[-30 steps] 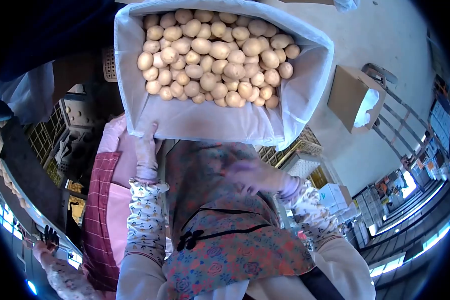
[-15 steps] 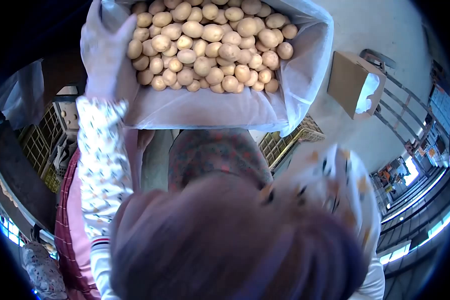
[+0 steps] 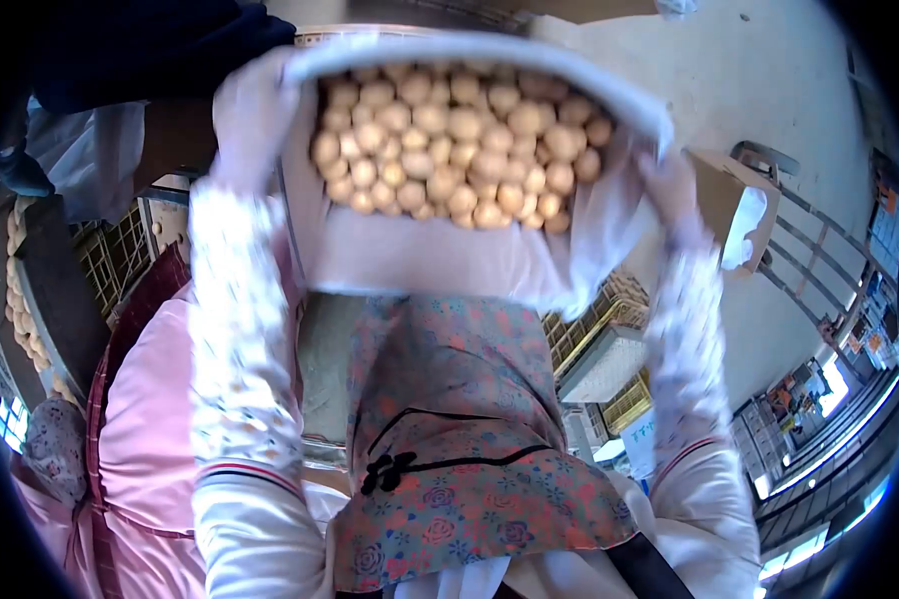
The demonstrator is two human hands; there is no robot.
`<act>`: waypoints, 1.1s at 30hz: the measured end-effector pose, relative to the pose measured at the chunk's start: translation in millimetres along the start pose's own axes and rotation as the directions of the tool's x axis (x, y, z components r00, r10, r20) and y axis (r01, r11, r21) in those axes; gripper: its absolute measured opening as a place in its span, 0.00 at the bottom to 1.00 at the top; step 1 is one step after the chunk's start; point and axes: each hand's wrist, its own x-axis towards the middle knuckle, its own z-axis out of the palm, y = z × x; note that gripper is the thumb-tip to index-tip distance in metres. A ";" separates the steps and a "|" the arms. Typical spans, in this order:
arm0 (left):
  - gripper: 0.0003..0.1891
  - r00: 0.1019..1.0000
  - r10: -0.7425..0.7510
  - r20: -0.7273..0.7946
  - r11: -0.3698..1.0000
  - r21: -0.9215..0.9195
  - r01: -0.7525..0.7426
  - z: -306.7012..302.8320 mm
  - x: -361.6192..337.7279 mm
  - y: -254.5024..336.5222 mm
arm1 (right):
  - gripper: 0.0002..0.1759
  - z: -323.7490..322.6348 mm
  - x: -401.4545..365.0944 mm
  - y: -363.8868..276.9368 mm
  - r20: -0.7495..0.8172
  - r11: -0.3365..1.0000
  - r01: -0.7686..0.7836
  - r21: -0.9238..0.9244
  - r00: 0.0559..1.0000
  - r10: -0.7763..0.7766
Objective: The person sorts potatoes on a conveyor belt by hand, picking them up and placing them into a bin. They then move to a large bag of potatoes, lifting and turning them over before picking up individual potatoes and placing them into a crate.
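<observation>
A box (image 3: 420, 250) lined with thin white plastic is in front of me, its edges blurred by motion. Small round potatoes (image 3: 459, 150) fill much of it. My left hand (image 3: 253, 125) grips the box's left side, its fingers partly smeared and partly behind the edge. On the opposite side my right hand (image 3: 671, 192) is closed on the rim, bunching the plastic liner (image 3: 609, 215). The box's outer walls and bottom are hidden by the liner.
A cardboard box (image 3: 724, 205) with white plastic in it stands on the right. Yellow crates (image 3: 599, 314) sit below, right of my apron. To the left are a person in pink (image 3: 155, 399), dark-sleeved arms (image 3: 170, 55) and a conveyor-like strip with potatoes (image 3: 25, 309).
The potato box has shifted down and right in view. My right hand, out of sight before, now shows on the box's right rim. My head no longer blocks the apron.
</observation>
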 end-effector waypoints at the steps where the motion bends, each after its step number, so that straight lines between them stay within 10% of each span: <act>1: 0.12 0.986 -0.063 -0.152 0.995 -0.090 0.050 -4.3 -40.7 14.3 | 0.29 13.6 -40.2 11.1 -0.068 0.999 0.008 0.049 0.998 -0.005; 4: 0.12 0.954 -0.235 -0.187 0.963 -0.178 0.203 0.7 -110.5 26.7 | 0.26 38.4 -81.6 32.8 -0.353 0.946 0.302 0.118 0.903 -0.244; 8: 0.14 0.925 -0.361 0.122 0.930 0.126 0.346 -4.5 10.6 27.2 | 0.22 -11.2 18.8 -17.7 -0.127 0.984 0.039 0.171 0.992 -0.018; 18: 0.28 0.994 -0.057 0.098 0.989 0.142 0.042 19.8 70.3 -4.7 | 0.19 0.0 42.1 -38.4 -0.209 0.986 -0.025 0.165 0.976 0.060; 22: 0.31 0.924 -0.070 0.375 0.994 0.100 0.035 13.1 90.6 -18.2 | 0.19 12.4 44.8 -27.0 -0.285 0.975 0.036 0.219 0.958 0.029; 25: 0.31 0.979 -0.004 0.206 0.991 0.129 -0.023 24.7 82.0 -25.5 | 0.24 16.9 43.0 -19.8 -0.303 0.980 0.026 0.196 0.952 0.035; 29: 0.31 0.992 -0.015 0.128 0.997 0.082 0.005 30.9 77.6 -29.0 | 0.36 36.5 -24.4 -121.0 -0.728 0.906 0.261 -0.333 0.539 -0.423; 31: 0.29 0.958 -0.086 0.272 0.993 0.105 0.059 22.1 80.4 -21.0 | 0.29 44.5 -50.4 -192.8 -0.366 0.836 0.527 0.150 0.815 -0.449; 33: 0.29 0.980 -0.040 0.194 0.994 0.111 0.018 27.2 76.8 -25.5 | 0.30 108.3 -28.2 -240.5 -0.349 0.697 0.686 0.211 0.719 -0.602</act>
